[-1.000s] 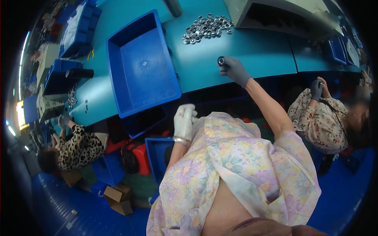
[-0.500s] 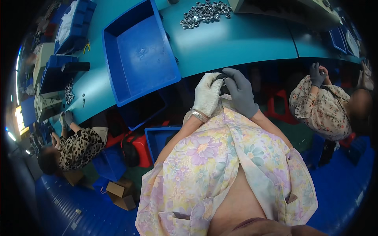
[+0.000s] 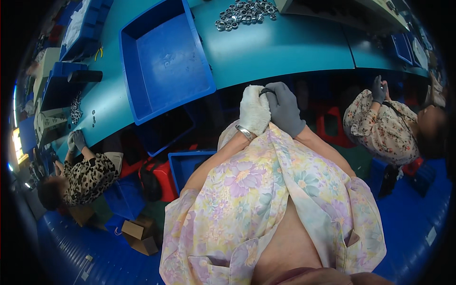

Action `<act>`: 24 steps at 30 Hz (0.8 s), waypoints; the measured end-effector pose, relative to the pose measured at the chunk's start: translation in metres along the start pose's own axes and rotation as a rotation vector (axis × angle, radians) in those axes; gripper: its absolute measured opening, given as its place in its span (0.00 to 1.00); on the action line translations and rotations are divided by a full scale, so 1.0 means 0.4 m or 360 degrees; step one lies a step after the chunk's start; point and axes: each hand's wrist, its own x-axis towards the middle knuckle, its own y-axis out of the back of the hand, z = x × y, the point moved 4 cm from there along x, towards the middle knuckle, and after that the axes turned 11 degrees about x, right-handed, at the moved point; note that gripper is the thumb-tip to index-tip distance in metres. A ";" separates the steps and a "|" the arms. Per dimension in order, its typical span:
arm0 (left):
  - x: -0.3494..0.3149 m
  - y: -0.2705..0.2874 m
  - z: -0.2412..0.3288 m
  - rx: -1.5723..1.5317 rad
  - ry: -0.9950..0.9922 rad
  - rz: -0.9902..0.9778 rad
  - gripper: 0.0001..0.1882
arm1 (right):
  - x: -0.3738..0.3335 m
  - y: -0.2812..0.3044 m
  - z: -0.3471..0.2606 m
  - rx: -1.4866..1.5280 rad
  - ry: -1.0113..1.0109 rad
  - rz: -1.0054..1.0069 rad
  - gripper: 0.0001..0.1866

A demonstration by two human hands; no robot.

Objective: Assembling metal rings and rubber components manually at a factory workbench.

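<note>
My left hand [image 3: 254,110], in a white knit glove, and my right hand [image 3: 286,110], in a grey glove, are closed together in front of my chest, just off the table's near edge. Between their fingertips they grip a small dark round part [image 3: 268,90]. Only a thin black curved edge of it shows; the gloves cover the rest, so its exact kind cannot be made out. Farther off on the teal table [image 3: 285,50] lies a pile of shiny, ring-shaped metal parts [image 3: 244,14].
A large blue bin [image 3: 166,61] stands on the table to the left, its near corner past the edge. A grey machine [image 3: 351,12] is at the far right. Co-workers sit at the left [image 3: 90,178] and right [image 3: 384,126]. Red stools [image 3: 332,126] and a cardboard box [image 3: 140,235] are below.
My fingers have closed further around the dark part, hiding the shiny piece that showed on it earlier. My left hand has turned, its knuckles now more upright. The view has shifted slightly.
</note>
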 end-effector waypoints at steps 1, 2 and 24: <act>0.002 0.004 -0.002 -0.0001 0.0007 0.0008 0.07 | 0.006 -0.004 0.004 0.0040 -0.0016 0.0007 0.09; 0.003 0.004 -0.008 -0.0108 0.0078 -0.0042 0.07 | 0.007 -0.004 0.001 0.0041 -0.0012 -0.0003 0.09; -0.002 0.031 -0.026 -0.0950 0.0607 -0.0411 0.08 | -0.011 0.005 0.006 0.0991 -0.0725 -0.0195 0.14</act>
